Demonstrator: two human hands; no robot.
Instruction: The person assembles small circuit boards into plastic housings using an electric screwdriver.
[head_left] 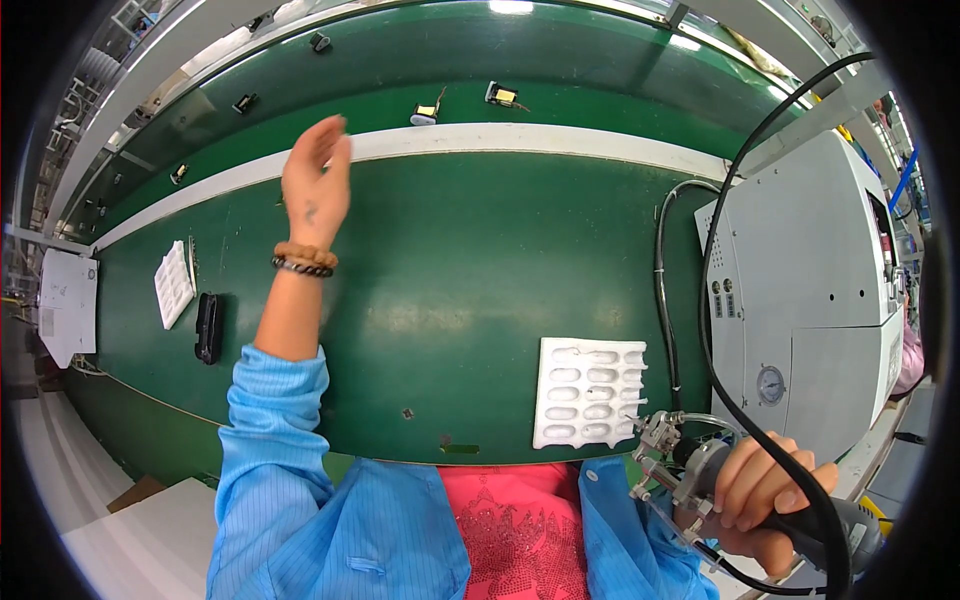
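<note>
My left hand [318,178] is raised over the far left part of the green worktable [450,250], near the white rail. Its fingers are slightly bent with the thumb apart, and nothing shows in it. At the lower right my right hand [765,490] is wrapped round a grey and black handheld power tool [715,470] with metal fittings and thin tubes at its front. The tool's tip is beside the right edge of a white tray [590,395] with rows of oval hollows.
Beyond the white rail [540,137], a green belt carries several small parts, including yellow-wrapped coils [425,112]. A grey machine box [800,290] with a gauge stands right. A black cable [707,280] hangs before it. Another white tray [174,285] and a black case [208,328] lie left.
</note>
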